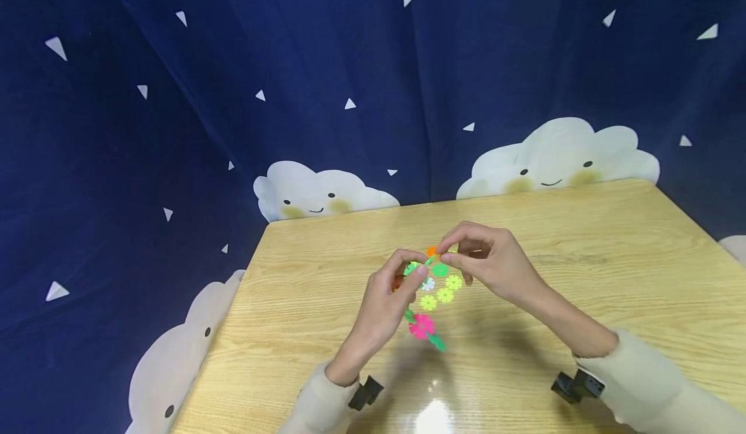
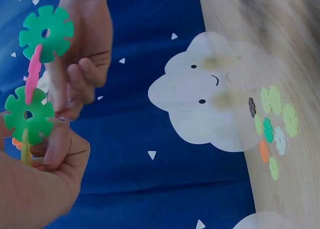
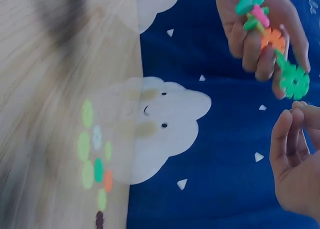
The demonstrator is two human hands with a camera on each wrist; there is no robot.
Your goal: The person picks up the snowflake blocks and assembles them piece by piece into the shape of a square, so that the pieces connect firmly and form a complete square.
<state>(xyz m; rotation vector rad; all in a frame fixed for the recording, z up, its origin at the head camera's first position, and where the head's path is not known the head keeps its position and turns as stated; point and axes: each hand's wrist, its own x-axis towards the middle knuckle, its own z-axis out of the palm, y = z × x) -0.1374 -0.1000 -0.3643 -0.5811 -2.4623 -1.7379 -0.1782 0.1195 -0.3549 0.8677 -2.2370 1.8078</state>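
A chain of slotted plastic flower discs hangs from my left hand (image 1: pixel 381 298): a pink disc (image 1: pixel 421 326), green discs (image 2: pixel 46 34) and an orange disc (image 3: pixel 273 40) among them. The left thumb and fingers grip the chain near its upper end, covering part of it. At that end sits a green disc (image 3: pixel 295 82), seen edge-on in the head view. My right hand (image 1: pixel 495 262) has its thumb and index fingertip together at the rim of this disc, seemingly pinching it. The right hand's other fingers are loosely curled.
Loose discs lie on the wooden table (image 1: pixel 303 291) beneath the hands: several yellow ones (image 1: pixel 445 295), a white one (image 2: pixel 280 140), a green one (image 1: pixel 440 270), an orange one (image 2: pixel 264 151) and a dark one (image 2: pixel 252 107). A blue curtain (image 1: pixel 326 45) with clouds borders the table.
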